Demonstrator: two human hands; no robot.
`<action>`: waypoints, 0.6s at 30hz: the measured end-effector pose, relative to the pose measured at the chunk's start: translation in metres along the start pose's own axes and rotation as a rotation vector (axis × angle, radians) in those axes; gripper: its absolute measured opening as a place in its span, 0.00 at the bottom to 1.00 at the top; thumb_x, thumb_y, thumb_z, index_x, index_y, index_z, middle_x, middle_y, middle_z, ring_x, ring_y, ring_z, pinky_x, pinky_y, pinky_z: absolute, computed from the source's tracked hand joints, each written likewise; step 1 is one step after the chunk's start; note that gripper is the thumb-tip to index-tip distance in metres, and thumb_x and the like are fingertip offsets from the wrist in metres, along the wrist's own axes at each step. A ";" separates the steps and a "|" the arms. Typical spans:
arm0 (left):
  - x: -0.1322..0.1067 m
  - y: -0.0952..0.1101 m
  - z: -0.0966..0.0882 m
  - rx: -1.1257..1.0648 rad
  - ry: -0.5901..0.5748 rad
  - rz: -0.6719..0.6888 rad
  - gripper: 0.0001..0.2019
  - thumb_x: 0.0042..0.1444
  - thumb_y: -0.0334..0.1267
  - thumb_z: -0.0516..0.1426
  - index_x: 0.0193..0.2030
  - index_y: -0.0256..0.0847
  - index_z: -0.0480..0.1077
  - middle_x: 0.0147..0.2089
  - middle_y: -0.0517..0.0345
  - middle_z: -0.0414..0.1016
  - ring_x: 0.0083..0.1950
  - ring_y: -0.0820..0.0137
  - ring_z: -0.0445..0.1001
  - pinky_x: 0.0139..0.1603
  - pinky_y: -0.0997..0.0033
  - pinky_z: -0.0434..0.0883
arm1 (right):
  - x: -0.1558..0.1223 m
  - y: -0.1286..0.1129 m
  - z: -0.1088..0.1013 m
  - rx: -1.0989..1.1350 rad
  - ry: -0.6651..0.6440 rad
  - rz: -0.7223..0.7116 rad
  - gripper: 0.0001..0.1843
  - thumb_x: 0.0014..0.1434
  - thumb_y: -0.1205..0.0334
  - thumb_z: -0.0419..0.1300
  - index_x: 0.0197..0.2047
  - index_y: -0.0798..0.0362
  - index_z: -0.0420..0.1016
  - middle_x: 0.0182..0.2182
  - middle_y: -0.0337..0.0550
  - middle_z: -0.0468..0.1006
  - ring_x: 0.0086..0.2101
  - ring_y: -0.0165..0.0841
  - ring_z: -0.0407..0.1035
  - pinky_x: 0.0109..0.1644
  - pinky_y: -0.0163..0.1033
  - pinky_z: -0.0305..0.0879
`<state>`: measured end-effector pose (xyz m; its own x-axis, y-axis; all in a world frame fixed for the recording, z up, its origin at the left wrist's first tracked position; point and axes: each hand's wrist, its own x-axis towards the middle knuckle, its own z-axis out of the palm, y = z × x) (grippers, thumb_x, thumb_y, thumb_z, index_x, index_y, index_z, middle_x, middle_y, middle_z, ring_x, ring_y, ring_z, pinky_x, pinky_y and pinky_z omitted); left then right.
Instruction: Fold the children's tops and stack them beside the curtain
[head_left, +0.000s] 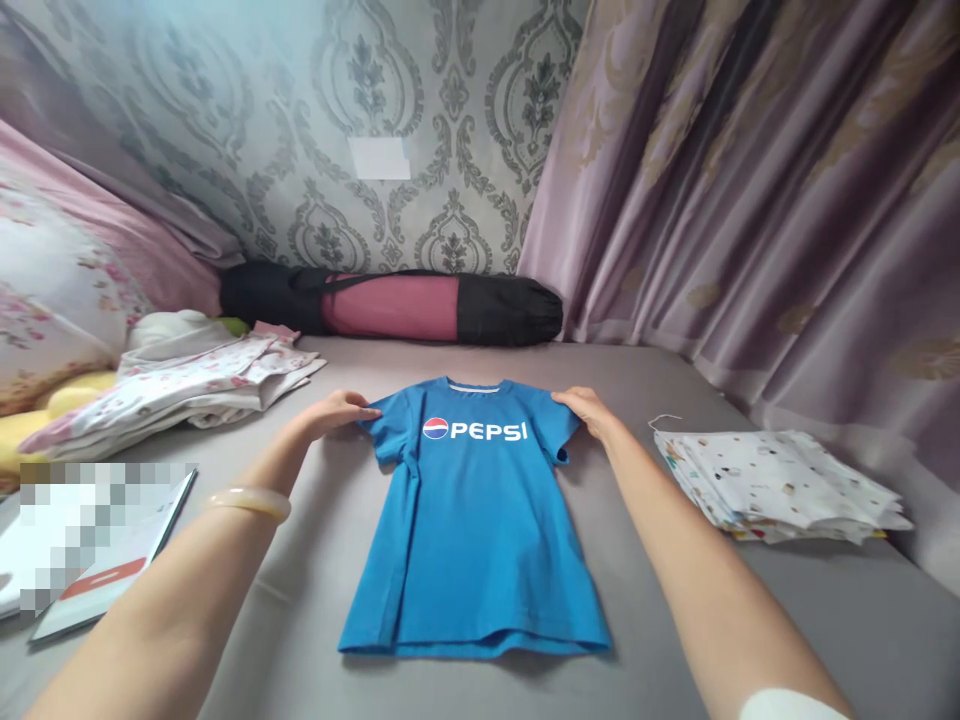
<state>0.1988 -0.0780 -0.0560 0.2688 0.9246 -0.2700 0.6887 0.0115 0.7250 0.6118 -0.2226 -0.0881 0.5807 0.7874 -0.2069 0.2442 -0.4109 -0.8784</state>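
A blue T-shirt [480,540] with a white PEPSI print lies front side up on the grey sheet [300,620], its collar away from me and its hem towards me. A lengthwise crease runs down its left side, and the hem is slightly wavy. My left hand [337,412] pinches the end of the left sleeve between thumb and fingers. On the other side, my right hand [585,405] grips the top of the right sleeve. A pale bangle [251,503] circles my left wrist.
Folded white printed cloths [780,485] are stacked at right. At left lie a pile of floral cloth [225,375] and a tablet-like flat item [112,580], partly pixelated. A long black and pink bag [390,305] rests along the wall; purple curtains [712,180] hang at right.
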 end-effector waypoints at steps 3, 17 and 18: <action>0.005 -0.007 -0.002 -0.005 -0.047 -0.015 0.18 0.32 0.51 0.66 0.20 0.41 0.68 0.21 0.58 0.67 0.28 0.66 0.69 0.25 0.75 0.61 | -0.001 0.001 -0.004 0.036 0.002 0.030 0.15 0.55 0.55 0.63 0.23 0.51 0.64 0.15 0.29 0.61 0.20 0.25 0.57 0.23 0.29 0.52; -0.014 -0.016 0.011 -0.506 -0.114 -0.109 0.28 0.27 0.51 0.73 0.32 0.36 0.70 0.26 0.59 0.74 0.26 0.73 0.72 0.32 0.74 0.73 | -0.041 0.011 -0.046 0.331 -0.299 0.240 0.09 0.62 0.61 0.59 0.33 0.57 0.74 0.26 0.46 0.79 0.27 0.31 0.74 0.36 0.35 0.73; -0.016 -0.015 0.013 -0.504 -0.119 -0.097 0.28 0.27 0.51 0.72 0.32 0.36 0.71 0.26 0.58 0.74 0.27 0.73 0.72 0.32 0.74 0.73 | -0.043 0.012 -0.044 0.346 -0.292 0.237 0.08 0.62 0.62 0.59 0.33 0.57 0.74 0.27 0.46 0.79 0.27 0.32 0.75 0.36 0.36 0.73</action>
<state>0.1930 -0.0983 -0.0711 0.3144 0.8610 -0.3999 0.3123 0.3040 0.9000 0.6242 -0.2817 -0.0704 0.3360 0.8068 -0.4859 -0.1685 -0.4561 -0.8738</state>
